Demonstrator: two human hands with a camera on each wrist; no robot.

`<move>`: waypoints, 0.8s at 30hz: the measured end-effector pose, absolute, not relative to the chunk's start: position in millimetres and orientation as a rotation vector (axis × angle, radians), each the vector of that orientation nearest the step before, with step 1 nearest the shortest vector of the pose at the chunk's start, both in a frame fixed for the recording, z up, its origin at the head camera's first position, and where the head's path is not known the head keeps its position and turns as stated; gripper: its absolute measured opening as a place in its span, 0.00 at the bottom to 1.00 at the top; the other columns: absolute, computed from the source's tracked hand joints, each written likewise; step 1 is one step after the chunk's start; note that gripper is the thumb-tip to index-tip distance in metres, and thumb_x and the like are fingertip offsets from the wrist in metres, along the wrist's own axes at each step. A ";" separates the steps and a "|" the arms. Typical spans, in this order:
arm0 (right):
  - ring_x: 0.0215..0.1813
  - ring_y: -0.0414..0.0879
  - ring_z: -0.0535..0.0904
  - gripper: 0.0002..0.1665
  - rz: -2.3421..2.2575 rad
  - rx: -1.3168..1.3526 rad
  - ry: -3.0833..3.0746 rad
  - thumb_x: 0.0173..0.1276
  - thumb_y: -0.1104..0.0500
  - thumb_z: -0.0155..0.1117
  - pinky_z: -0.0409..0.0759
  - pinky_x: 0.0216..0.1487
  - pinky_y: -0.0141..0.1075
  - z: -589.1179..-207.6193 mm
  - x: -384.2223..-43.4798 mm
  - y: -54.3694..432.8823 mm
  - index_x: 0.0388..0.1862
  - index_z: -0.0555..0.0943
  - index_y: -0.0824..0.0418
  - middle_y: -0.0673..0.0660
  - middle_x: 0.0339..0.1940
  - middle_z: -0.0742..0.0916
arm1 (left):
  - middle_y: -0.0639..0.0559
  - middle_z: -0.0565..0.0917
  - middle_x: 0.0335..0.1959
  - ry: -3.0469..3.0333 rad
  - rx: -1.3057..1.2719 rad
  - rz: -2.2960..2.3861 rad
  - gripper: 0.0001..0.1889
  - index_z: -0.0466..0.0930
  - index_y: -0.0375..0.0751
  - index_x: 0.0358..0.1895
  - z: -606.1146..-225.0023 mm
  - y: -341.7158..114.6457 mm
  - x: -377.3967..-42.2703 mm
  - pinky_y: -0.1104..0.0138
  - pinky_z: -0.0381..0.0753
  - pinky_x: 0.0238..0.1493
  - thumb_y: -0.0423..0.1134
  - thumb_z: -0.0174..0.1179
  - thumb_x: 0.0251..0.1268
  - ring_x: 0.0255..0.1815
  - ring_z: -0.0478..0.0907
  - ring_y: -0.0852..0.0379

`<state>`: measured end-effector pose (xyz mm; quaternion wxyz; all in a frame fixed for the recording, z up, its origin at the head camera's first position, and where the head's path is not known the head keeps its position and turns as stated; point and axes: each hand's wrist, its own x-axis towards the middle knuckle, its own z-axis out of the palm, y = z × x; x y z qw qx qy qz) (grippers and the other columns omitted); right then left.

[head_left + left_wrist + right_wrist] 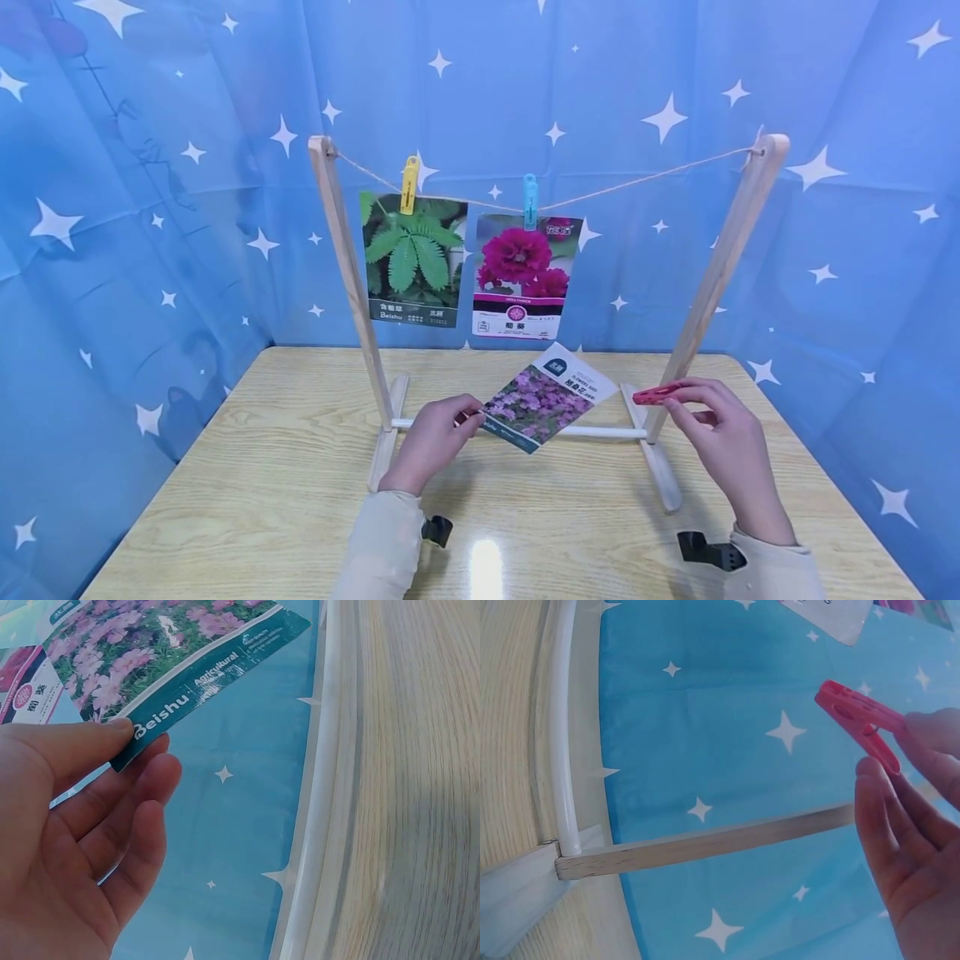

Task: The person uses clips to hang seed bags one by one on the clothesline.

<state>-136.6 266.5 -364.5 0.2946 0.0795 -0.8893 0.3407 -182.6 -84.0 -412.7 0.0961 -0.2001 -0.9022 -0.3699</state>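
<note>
A seed packet with pink-purple flowers [542,402] is tilted in the air above the table. My left hand [437,437] pinches its lower left corner between thumb and fingers, as the left wrist view shows close up on the packet's green band [202,679]. Off to the right, my right hand [723,442] holds a red clothespin [654,394] by its handle ends. The right wrist view shows the clothespin [859,720] pointing away from the fingertips, nothing between its tips. Packet and clothespin are apart.
A wooden frame [705,308] stands on the table [277,467] with a string [645,179] across its top. From it hang a green-leaf packet [414,267] under a yellow clothespin [409,185] and a magenta-flower packet [521,271] under a blue clothespin [531,202]. A white bar [600,432] joins the feet.
</note>
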 end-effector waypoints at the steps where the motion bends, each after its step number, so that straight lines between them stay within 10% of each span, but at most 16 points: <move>1: 0.36 0.26 0.72 0.07 0.909 0.211 -2.364 0.60 0.54 0.62 0.69 0.33 0.15 -363.7 -136.2 266.2 0.36 0.80 0.54 0.49 0.45 0.79 | 0.66 0.76 0.26 -2.667 -0.594 -1.099 0.05 0.78 0.56 0.37 -412.3 -83.6 -182.5 0.72 0.72 0.27 0.46 0.54 0.63 0.27 0.72 0.66; 24: 0.43 0.26 0.71 0.10 0.894 0.139 -2.285 0.60 0.55 0.61 0.68 0.35 0.16 -354.4 -130.4 265.2 0.41 0.82 0.50 0.45 0.47 0.79 | 0.62 0.76 0.20 -2.616 -0.590 -1.297 0.04 0.78 0.57 0.36 -411.0 -65.9 -175.9 0.70 0.73 0.21 0.47 0.54 0.62 0.21 0.72 0.65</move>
